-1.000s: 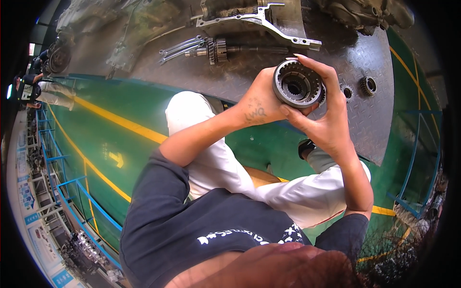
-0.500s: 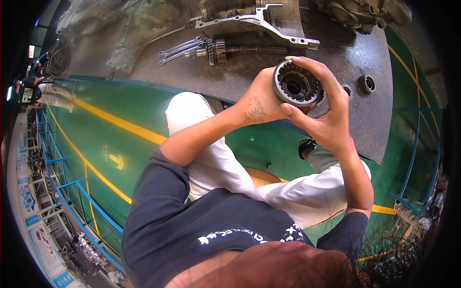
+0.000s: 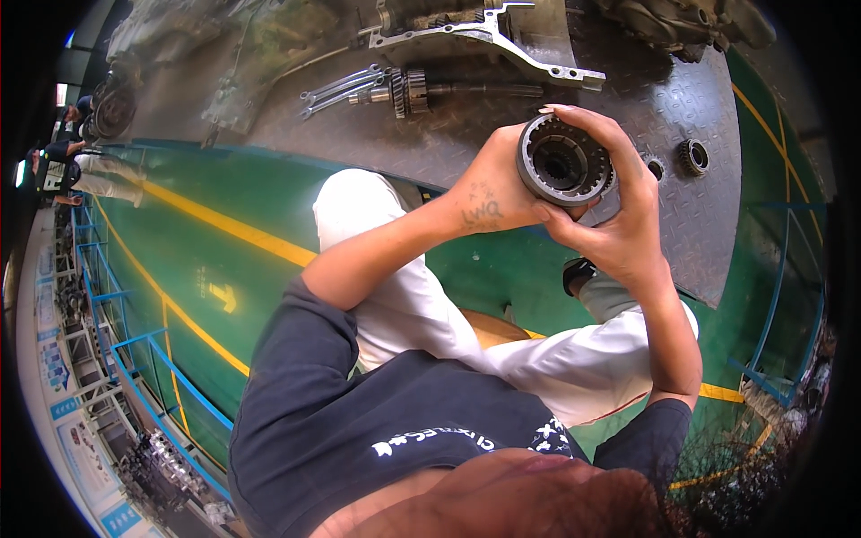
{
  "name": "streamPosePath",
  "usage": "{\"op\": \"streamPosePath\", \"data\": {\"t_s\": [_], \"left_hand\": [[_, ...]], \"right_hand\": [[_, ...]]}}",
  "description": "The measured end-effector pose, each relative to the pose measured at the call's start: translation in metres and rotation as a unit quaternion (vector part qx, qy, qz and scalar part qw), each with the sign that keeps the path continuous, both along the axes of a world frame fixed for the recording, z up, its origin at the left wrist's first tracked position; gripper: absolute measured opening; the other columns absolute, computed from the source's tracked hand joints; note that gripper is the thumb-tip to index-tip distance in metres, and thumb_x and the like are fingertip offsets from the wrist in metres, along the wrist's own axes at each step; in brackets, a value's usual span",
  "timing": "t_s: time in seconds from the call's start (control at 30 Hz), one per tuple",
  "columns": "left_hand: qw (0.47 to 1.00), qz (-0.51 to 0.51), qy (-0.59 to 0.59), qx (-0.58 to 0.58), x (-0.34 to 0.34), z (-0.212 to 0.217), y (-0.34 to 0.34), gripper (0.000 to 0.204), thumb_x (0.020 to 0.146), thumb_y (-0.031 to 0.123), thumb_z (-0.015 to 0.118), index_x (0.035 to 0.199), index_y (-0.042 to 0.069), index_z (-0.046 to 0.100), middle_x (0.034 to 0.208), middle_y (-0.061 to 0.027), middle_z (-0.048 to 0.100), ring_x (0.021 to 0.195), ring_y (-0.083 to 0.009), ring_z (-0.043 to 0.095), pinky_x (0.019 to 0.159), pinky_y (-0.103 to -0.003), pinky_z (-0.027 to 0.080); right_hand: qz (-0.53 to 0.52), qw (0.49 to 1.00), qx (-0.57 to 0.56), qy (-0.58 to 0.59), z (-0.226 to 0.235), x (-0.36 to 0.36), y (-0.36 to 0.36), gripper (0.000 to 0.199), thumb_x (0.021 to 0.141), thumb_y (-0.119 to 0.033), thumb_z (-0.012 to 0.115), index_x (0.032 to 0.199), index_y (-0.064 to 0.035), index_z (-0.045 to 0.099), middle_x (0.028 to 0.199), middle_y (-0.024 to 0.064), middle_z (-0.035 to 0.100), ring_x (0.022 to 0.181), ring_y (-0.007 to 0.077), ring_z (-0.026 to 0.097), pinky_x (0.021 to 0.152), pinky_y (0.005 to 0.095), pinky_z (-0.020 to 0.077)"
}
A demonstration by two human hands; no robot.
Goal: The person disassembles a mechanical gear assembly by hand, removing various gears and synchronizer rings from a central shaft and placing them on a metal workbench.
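Observation:
A dark round metal synchronizer gear (image 3: 535, 184), with a stepped bore and a ring of inner teeth, is held up over the near edge of the metal bench. My left hand (image 3: 499, 184) wraps its left side, the fingers hidden behind it. Curving over the top and right is my right hand (image 3: 635, 193), its fingertips on the upper rim and its thumb at the lower rim. Right of my hands, a small gear (image 3: 693, 158) lies on the bench, with another small gear (image 3: 656, 168) partly hidden by my right hand.
Beyond my hands a gear shaft (image 3: 475, 91) lies beside several wrenches (image 3: 336, 92). Farther back are an open metal housing (image 3: 491, 34) and a dark casting (image 3: 686, 22). The bench's near edge runs above my knees. Blue railings (image 3: 143, 340) stand at left; people are far left.
The synchronizer gear has turned slightly in my hands, showing more of its inner teeth. My right thumb has slid down off its front face. The whole view has shifted a little.

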State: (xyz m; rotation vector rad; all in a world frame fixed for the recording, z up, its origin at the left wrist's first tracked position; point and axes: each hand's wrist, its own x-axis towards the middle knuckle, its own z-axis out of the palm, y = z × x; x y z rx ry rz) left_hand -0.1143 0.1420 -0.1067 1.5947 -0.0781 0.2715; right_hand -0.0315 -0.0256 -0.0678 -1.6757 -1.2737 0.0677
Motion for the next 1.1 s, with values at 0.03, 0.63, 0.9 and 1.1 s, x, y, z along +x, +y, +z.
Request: {"op": "streamPosePath", "data": {"t_s": [0.03,0.63,0.9,1.1], "left_hand": [[1.0,-0.002,-0.001,0.002,0.0,0.0,0.0,0.049,0.072,0.012,0.097,0.113,0.001,0.072,0.107,-0.0058,0.078,0.097,-0.0123,0.072,0.089,-0.032,0.06],[0.999,-0.013,-0.007,-0.047,-0.004,0.006,-0.001,0.051,0.074,0.01,0.093,0.118,0.0,0.069,0.112,-0.0072,0.077,0.103,-0.0136,0.072,0.092,-0.033,0.06],[0.999,-0.028,0.009,-0.039,-0.004,-0.001,0.002,0.049,0.074,0.009,0.093,0.116,0.0,0.07,0.11,-0.0064,0.078,0.102,-0.0121,0.072,0.09,-0.032,0.06],[0.986,0.041,-0.132,0.089,0.004,-0.013,-0.003,0.074,0.06,0.018,0.098,0.123,-0.001,0.064,0.111,-0.0185,0.075,0.102,-0.0215,0.074,0.093,-0.038,0.059]], "right_hand": [[0.005,1.0,-0.012,0.0,0.003,0.001,-0.001,0.081,0.07,-0.007,0.084,0.146,0.0012,0.059,0.144,0.0179,0.067,0.133,0.0293,0.066,0.115,0.0396,0.0501],[0.054,0.992,-0.007,-0.113,0.017,0.017,0.004,0.076,0.074,-0.026,0.081,0.143,-0.0006,0.062,0.139,0.0181,0.07,0.132,0.0369,0.064,0.116,0.048,0.0461],[0.1,0.992,-0.031,-0.069,0.012,0.021,0.002,0.077,0.075,-0.028,0.081,0.143,0.0021,0.061,0.14,0.0191,0.069,0.135,0.0365,0.062,0.118,0.046,0.0455],[0.071,0.997,-0.02,-0.003,0.003,0.012,-0.003,0.075,0.078,-0.036,0.079,0.14,0.0029,0.063,0.139,0.0236,0.067,0.134,0.0398,0.063,0.118,0.05,0.0451]]}}
